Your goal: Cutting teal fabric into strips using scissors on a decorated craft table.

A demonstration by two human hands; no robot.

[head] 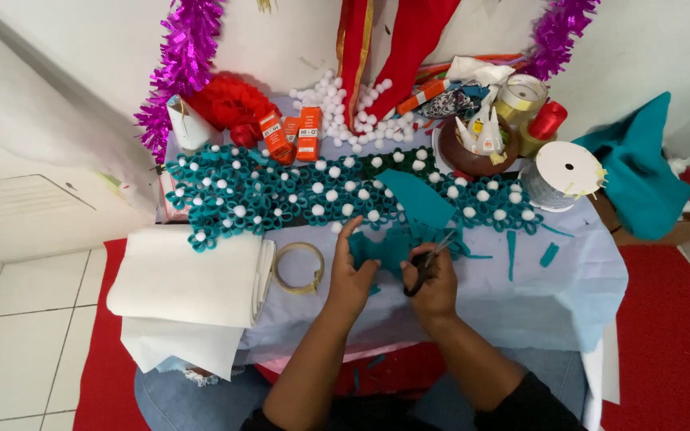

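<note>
A small table covered with a pale blue cloth (545, 295) carries a long band of teal felt flowers with white pompom centres (281, 195) across its far half. Near left lies a folded stack of white fabric (189, 279), just beside a roll of clear tape (298, 268). Orange glue boxes (293, 136) and loose white pompoms (337, 108) sit far; a white ribbon spool (569, 169) stands far right.

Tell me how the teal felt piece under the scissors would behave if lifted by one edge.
The teal felt piece would probably flop: it looks thin, and the left hand steadies it while the right hand works the scissors. It is likely light and unlikely to slip, given its matte surface.
</note>
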